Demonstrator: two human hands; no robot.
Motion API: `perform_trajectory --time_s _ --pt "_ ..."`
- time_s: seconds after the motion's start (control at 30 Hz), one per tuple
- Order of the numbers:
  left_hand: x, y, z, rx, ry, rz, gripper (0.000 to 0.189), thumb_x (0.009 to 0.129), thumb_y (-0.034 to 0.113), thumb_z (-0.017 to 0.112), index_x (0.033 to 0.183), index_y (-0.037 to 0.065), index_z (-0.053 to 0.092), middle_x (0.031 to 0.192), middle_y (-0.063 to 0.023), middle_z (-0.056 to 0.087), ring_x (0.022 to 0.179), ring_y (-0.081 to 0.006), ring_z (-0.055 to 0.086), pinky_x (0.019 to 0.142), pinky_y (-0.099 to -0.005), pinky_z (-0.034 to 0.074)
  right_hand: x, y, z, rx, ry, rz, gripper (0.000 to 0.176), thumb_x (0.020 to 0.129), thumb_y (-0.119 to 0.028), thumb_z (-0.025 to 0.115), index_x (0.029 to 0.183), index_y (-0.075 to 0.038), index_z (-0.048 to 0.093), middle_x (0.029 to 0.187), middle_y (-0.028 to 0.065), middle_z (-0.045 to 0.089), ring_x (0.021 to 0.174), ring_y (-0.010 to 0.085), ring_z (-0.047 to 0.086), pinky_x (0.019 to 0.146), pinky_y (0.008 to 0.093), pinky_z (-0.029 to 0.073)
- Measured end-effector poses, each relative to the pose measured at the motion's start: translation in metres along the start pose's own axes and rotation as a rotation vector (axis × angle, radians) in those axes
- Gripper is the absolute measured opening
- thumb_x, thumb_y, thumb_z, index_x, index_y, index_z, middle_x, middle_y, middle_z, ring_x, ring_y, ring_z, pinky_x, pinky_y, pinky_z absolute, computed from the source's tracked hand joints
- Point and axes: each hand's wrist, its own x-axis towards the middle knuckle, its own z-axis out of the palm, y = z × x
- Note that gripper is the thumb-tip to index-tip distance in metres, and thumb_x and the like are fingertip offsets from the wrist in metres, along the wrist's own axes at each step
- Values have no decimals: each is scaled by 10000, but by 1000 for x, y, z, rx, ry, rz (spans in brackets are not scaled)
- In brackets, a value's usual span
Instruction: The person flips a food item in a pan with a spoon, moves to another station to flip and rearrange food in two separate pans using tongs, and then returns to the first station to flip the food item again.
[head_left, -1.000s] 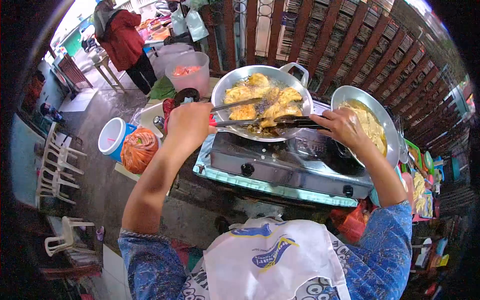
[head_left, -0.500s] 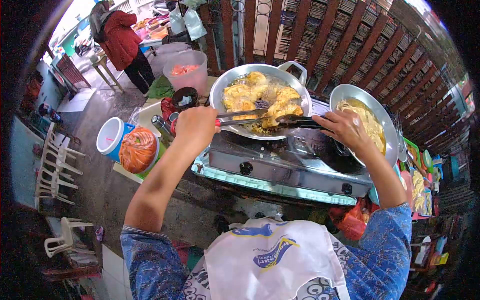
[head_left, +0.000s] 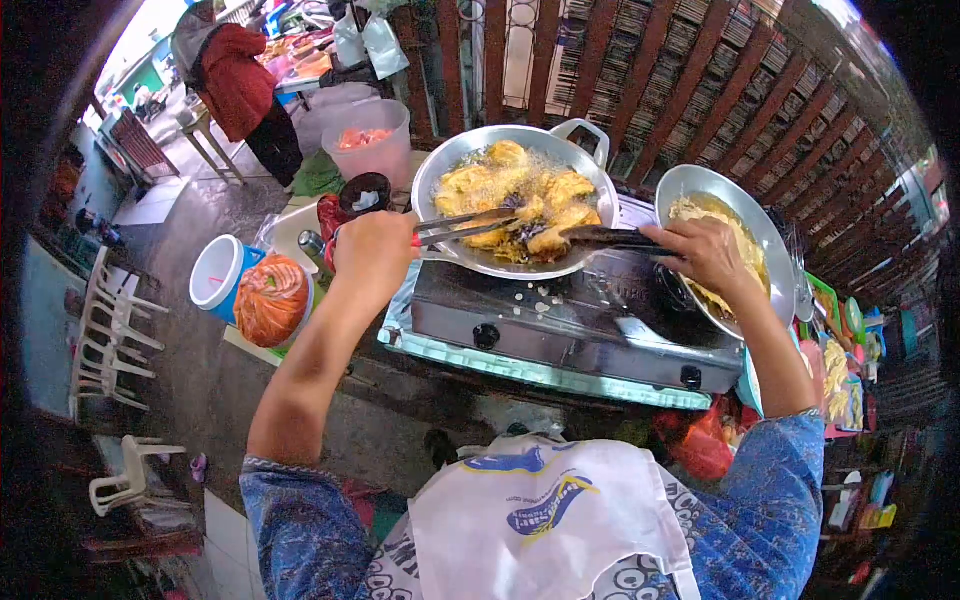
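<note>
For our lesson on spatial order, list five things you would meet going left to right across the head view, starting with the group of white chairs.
White chairs → blue-and-white bucket → left hand → frying pan → right hand

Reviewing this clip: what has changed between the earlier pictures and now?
The arms of the metal tongs in the left hand, spread apart a second ago, have come closer together. The right hand has shifted slightly rightward with its black utensil. Nothing was visibly let go or newly grasped. The frying pan, second pan and stove stayed in place.
</note>
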Motion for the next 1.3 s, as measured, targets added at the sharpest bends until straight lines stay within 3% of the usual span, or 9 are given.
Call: perform_trajectory --time_s 0.13,0.23,0.4,0.47,0.63,0.77,0.83,1.13,1.3 --pt "-8 3 2 17 81 30 176 684 158 662 817 52 615 729 -120 625 714 -300 625 623 -408 490 3 7 -8 132 16 265 411 678 -247 717 1069 -160 627 869 76 641 741 244 612 668 333 471" --pt "-20 10 2 78 97 94 127 697 118 620 802 47 613 726 -102 627 719 -266 627 605 -391 497 12 33 -2 329 -44 703 385 732 -255 697 1081 -112 620 954 113 649 840 199 620 727 279 457" --pt "-30 26 1 169 148 155 216 676 189 685 826 59 598 738 -97 620 716 -249 607 623 -365 493 36 75 37 490 98 693 475 730 -366 684 1103 -83 606 861 83 649 791 150 596 717 268 441" --pt "-33 27 1 177 106 128 265 661 181 698 882 64 609 752 -93 621 736 -234 607 633 -353 494 54 75 40 690 -52 950 466 725 -398 679 1085 -106 626 901 77 658 780 177 596 708 297 454" --pt "-39 21 -6 85 49 69 349 636 181 721 937 60 591 832 -98 624 788 -243 598 673 -359 487 84 95 73 878 -174 1024 476 724 -380 690 1082 -74 625 902 59 638 698 154 530 633 296 422" --pt "-46 6 -27 -47 27 -1 434 633 200 740 1015 66 585 863 -113 625 833 -288 594 719 -385 471 89 87 45 590 -272 940 538 682 -510 658 1072 -139 637 944 93 656 834 221 610 735 328 467" --pt "-50 -2 -36 -102 27 -48 464 633 217 747 1042 70 583 885 -122 628 846 -295 597 729 -389 470 85 89 36 194 -176 816 555 667 -553 628 1072 -173 635 971 125 644 900 279 611 805 370 465" --pt "-54 -18 -34 -402 -64 -279 577 660 298 750 1134 41 545 952 -166 629 881 -318 606 778 -390 456 92 30 38 46 -194 542 511 668 -503 645 1102 -236 605 954 124 639 893 307 603 767 404 481" --pt "-70 -31 -27 -533 -17 -336 586 674 278 753 1128 -17 528 916 -173 632 858 -251 620 770 -354 466 62 -15 -5 52 -250 405 478 662 -416 688 1090 -223 599 897 118 629 855 300 604 725 417 475"
